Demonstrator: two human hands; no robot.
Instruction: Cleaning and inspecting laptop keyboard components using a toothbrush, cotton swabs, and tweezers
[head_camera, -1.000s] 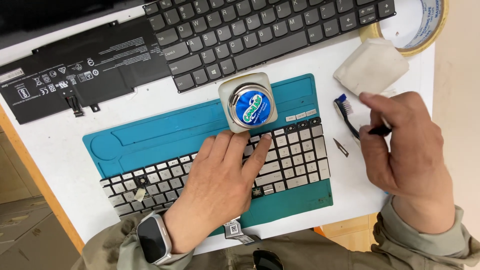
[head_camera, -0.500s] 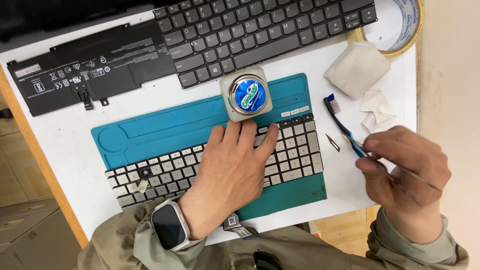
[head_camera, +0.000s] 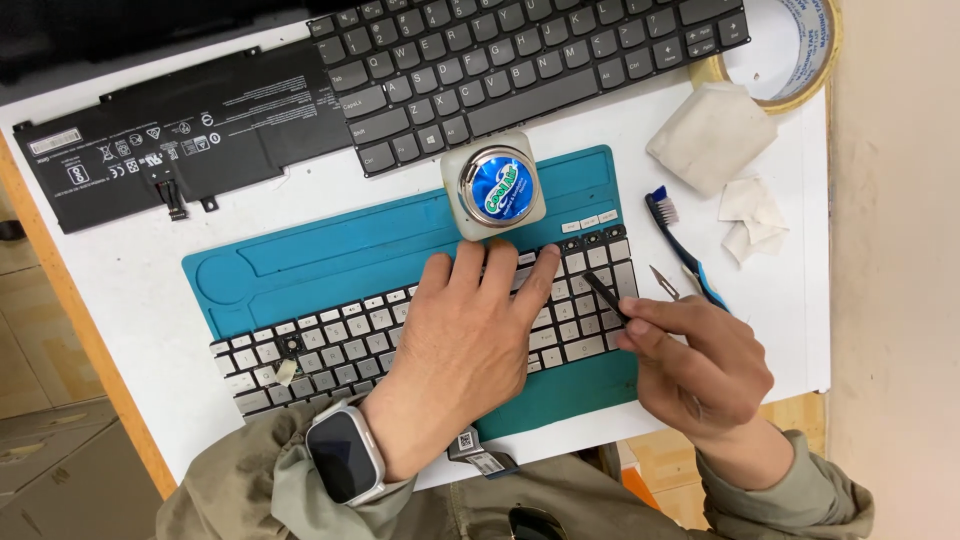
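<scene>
Two hands work over a silver keyboard (head_camera: 330, 345) that lies on a teal mat (head_camera: 300, 260). Furthest left, beyond the left wrist's smartwatch (head_camera: 345, 455), sits a black battery pack (head_camera: 190, 130) near the table's wooden edge (head_camera: 60, 290). The left hand (head_camera: 465, 350) lies flat and open, palm down, fingers spread over the middle keys, pinning the keyboard in place. Just past its fingertips stands a small square container with a blue round lid (head_camera: 495, 187), and beyond that a dark grey keyboard (head_camera: 520, 60). The right hand (head_camera: 700, 365) is closed around a slim black tool (head_camera: 605, 297), whose tip rests among the keys at the silver keyboard's right end. To do this well, the flat hand should keep firm, even pressure while the tool moves at a shallow angle, gently, so no keycap snaps. Beside the right hand lie a blue toothbrush (head_camera: 680, 245) and small tweezers (head_camera: 663, 281); further off, a folded white cloth (head_camera: 710, 135) and a tape roll (head_camera: 800, 55). Open room is scarce: the table's right edge is close, and the container crowds the left fingertips.
</scene>
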